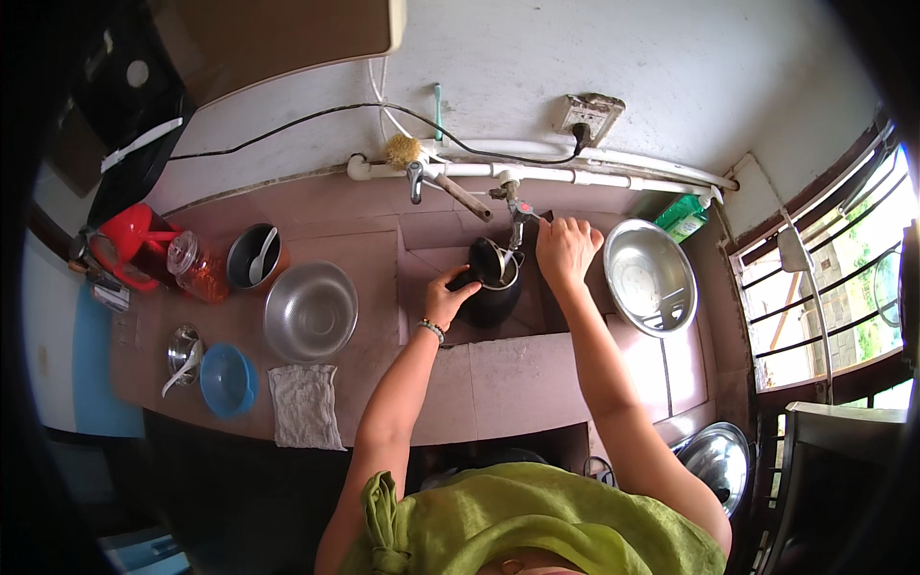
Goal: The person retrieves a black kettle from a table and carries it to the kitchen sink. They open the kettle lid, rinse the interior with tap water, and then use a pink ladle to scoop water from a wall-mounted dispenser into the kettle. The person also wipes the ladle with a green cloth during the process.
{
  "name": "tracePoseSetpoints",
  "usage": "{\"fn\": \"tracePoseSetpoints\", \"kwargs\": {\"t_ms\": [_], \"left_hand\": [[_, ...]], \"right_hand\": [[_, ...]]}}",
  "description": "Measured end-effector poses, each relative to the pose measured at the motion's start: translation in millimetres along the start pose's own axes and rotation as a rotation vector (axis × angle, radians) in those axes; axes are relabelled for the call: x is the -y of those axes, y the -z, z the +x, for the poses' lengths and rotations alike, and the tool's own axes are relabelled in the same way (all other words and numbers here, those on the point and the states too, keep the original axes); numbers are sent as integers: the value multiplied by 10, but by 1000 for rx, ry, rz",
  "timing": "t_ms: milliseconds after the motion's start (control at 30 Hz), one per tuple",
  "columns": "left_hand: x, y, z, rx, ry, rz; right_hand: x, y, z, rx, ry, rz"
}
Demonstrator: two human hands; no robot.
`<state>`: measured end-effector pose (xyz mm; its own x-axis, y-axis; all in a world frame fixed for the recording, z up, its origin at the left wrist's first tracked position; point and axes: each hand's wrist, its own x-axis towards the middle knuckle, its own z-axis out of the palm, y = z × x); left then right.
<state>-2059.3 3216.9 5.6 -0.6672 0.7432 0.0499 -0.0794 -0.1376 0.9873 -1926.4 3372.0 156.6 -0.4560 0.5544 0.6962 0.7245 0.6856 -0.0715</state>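
A black kettle point(491, 305) stands in the tiled sink point(420, 269) with its lid point(486, 260) tipped up. My left hand point(447, 293), a beaded bracelet at its wrist, grips the kettle at its handle side. Above the open mouth is the spout of a metal tap point(517, 228) with a red mark. A pale streak, apparently water, runs from the spout into the kettle. My right hand point(568, 250) is closed around the tap's lever, which the fingers mostly hide. The kettle's inside is barely visible.
Right of the sink stand a steel basin point(650, 279) and a green soap bottle point(681, 218). On the left are a perforated steel bowl point(310, 313), a cloth point(305, 407), a blue bowl point(228, 379), a dark pot point(253, 257) and a jar point(195, 266). A second tap point(415, 180) and a plugged-in cable point(581, 136) are above.
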Motion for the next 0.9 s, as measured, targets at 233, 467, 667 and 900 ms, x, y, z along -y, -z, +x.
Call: {"fn": "tracePoseSetpoints", "kwargs": {"t_ms": [233,467,667,900], "left_hand": [[-51,34,-13,3,4,10],[-558,189,-297,4,-20,209],[-1280,407,-568,30,-239,560],[-2275,374,-836,29,-428,711]], "right_hand": [[277,120,-184,82,-75,322],[344,250,-691,515,-302,942],[480,394,-610,222,-156,926],[527,486,-801,53,3,944]]}}
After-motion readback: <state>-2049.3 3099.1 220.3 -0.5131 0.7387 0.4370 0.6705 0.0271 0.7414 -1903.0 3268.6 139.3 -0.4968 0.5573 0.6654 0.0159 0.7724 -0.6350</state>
